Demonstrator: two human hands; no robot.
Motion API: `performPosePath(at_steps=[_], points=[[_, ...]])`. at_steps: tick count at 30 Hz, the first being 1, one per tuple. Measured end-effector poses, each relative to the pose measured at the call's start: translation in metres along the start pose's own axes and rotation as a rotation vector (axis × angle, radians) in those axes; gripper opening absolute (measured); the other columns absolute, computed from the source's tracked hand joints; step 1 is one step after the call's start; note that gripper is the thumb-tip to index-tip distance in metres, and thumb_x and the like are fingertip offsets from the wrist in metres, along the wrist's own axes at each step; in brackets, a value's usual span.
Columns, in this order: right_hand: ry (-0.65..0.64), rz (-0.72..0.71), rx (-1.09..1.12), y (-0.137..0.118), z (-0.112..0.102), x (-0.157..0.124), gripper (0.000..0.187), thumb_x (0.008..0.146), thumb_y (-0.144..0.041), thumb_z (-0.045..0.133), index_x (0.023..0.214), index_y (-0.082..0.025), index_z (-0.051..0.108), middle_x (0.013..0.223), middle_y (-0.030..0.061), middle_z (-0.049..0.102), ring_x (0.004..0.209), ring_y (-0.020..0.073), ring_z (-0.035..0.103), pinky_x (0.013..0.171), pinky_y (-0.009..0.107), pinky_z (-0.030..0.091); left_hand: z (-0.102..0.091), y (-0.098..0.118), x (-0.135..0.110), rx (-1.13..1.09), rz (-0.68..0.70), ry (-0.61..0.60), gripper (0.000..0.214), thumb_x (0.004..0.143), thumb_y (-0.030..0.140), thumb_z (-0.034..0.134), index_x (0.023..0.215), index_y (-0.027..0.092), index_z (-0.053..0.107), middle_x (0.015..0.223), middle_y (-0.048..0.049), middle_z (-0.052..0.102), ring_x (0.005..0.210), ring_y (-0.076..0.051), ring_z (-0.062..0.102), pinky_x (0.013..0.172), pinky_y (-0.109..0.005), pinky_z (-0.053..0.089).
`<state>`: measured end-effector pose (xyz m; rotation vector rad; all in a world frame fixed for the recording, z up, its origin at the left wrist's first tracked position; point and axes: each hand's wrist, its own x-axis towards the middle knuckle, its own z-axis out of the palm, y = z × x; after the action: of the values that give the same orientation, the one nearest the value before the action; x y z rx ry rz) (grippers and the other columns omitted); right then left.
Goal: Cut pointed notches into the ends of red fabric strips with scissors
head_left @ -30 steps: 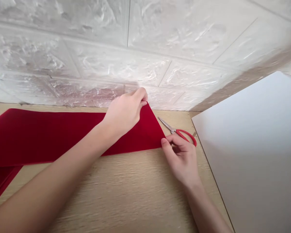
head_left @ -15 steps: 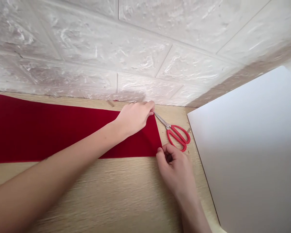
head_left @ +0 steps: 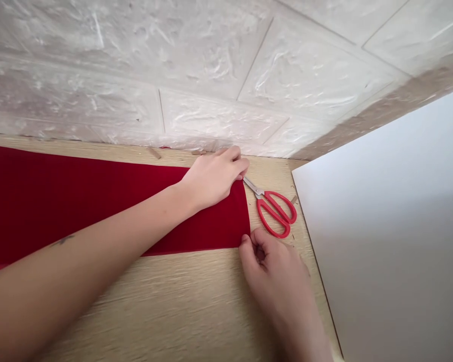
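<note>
A long sheet of red velvet-like fabric (head_left: 79, 201) lies flat on the light wood tabletop (head_left: 196, 296), running out past the left side of the view. My left hand (head_left: 213, 178) lies across its upper right corner, with the fingers curled at the far edge. My right hand (head_left: 275, 271) pinches the lower right corner between thumb and fingers. Red-handled scissors (head_left: 274, 211) lie shut just right of the fabric, their steel blades pointing up left toward my left fingertips.
A white embossed brick-pattern wall panel (head_left: 211, 75) rises behind the table. A large white board (head_left: 381, 251) leans at the right, its lower edge on the tabletop. A small wooden sliver (head_left: 154, 153) lies near the wall.
The raised, folded fabric corner now lies flat, with a straight right edge. The lower left fabric piece has left view. The scissors have turned, and the view has shifted slightly.
</note>
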<state>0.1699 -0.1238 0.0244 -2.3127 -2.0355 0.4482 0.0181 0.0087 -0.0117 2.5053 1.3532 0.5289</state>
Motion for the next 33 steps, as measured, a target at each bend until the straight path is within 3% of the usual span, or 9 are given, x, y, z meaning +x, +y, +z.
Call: performPosePath(at_steps=[3, 6, 7, 9, 11, 13, 21, 28, 33], points=[[0.081, -0.014, -0.004, 0.003, -0.001, -0.002, 0.035, 0.093, -0.040, 0.054, 0.063, -0.025, 0.043, 0.049, -0.0041, 0.052, 0.043, 0.0141, 0.041, 0.046, 0.026, 0.025, 0.001, 0.000, 0.001, 0.016, 0.001, 0.005, 0.021, 0.101, 0.012, 0.050, 0.103, 0.019, 0.069, 0.109, -0.0065, 0.067, 0.103, -0.024, 0.068, 0.067, -0.033, 0.045], [0.298, -0.055, 0.063, 0.004, -0.009, 0.000, 0.034, 0.095, -0.054, 0.060, 0.078, -0.025, 0.055, 0.053, -0.0052, 0.055, 0.040, 0.0141, 0.045, 0.044, 0.027, 0.034, 0.003, 0.000, 0.003, 0.027, 0.014, 0.013, 0.022, 0.101, 0.011, 0.049, 0.103, 0.019, 0.069, 0.108, -0.0069, 0.067, 0.106, -0.025, 0.066, 0.071, -0.034, 0.048], [0.372, -0.106, 0.068, 0.003, -0.011, 0.002, 0.033, 0.097, -0.056, 0.059, 0.087, -0.024, 0.060, 0.060, -0.0025, 0.061, 0.045, 0.0158, 0.053, 0.048, 0.029, 0.041, 0.004, 0.000, 0.003, 0.028, 0.017, 0.015, 0.022, 0.101, 0.011, 0.049, 0.103, 0.019, 0.069, 0.107, -0.0070, 0.067, 0.108, -0.026, 0.065, 0.072, -0.035, 0.048], [0.460, -0.274, 0.014, -0.001, -0.015, 0.009, 0.035, 0.102, -0.052, 0.054, 0.110, -0.020, 0.067, 0.089, 0.0077, 0.075, 0.076, 0.0237, 0.069, 0.067, 0.035, 0.054, 0.005, 0.000, 0.003, 0.030, 0.025, 0.020, 0.023, 0.101, 0.011, 0.049, 0.103, 0.019, 0.070, 0.107, -0.0073, 0.067, 0.109, -0.026, 0.064, 0.072, -0.035, 0.048], [0.409, -0.411, -0.108, -0.004, -0.014, 0.018, 0.045, 0.106, -0.049, 0.049, 0.132, -0.016, 0.064, 0.115, 0.0150, 0.076, 0.108, 0.0325, 0.067, 0.090, 0.045, 0.055, 0.006, 0.000, 0.004, 0.034, 0.026, 0.035, 0.024, 0.101, 0.011, 0.048, 0.103, 0.019, 0.070, 0.108, -0.0079, 0.067, 0.110, -0.026, 0.063, 0.071, -0.034, 0.047], [0.337, -0.456, -0.203, -0.006, -0.010, 0.027, 0.052, 0.108, -0.049, 0.044, 0.140, -0.012, 0.061, 0.127, 0.0188, 0.072, 0.119, 0.0367, 0.061, 0.100, 0.051, 0.050, 0.006, 0.000, 0.004, 0.028, 0.022, 0.041, 0.025, 0.100, 0.010, 0.048, 0.102, 0.019, 0.071, 0.108, -0.0087, 0.067, 0.110, -0.027, 0.063, 0.071, -0.034, 0.047], [0.312, -0.465, -0.326, -0.009, 0.004, 0.050, 0.054, 0.109, -0.046, 0.038, 0.140, -0.011, 0.065, 0.120, 0.0222, 0.066, 0.106, 0.0356, 0.057, 0.089, 0.052, 0.053, 0.003, 0.000, 0.004, -0.055, 0.002, 0.029, 0.028, 0.100, 0.011, 0.048, 0.106, 0.020, 0.074, 0.111, -0.0107, 0.069, 0.113, -0.028, 0.061, 0.083, -0.037, 0.051], [0.322, -0.478, -0.415, -0.004, 0.006, 0.032, 0.049, 0.108, -0.040, 0.045, 0.140, -0.009, 0.065, 0.128, 0.0227, 0.067, 0.113, 0.0367, 0.059, 0.099, 0.054, 0.051, 0.001, -0.005, 0.007, -0.187, -0.064, -0.008, 0.022, 0.098, 0.014, 0.054, 0.097, 0.019, 0.075, 0.106, -0.0093, 0.072, 0.117, -0.029, 0.062, 0.089, -0.037, 0.052], [0.367, -0.491, -0.401, 0.007, 0.017, 0.016, 0.051, 0.109, -0.040, 0.044, 0.146, -0.009, 0.059, 0.140, 0.0239, 0.064, 0.133, 0.0409, 0.054, 0.109, 0.058, 0.047, 0.003, -0.004, 0.008, -0.191, -0.069, -0.001, 0.023, 0.099, 0.015, 0.054, 0.099, 0.019, 0.076, 0.105, -0.0089, 0.073, 0.117, -0.029, 0.063, 0.095, -0.039, 0.052]])
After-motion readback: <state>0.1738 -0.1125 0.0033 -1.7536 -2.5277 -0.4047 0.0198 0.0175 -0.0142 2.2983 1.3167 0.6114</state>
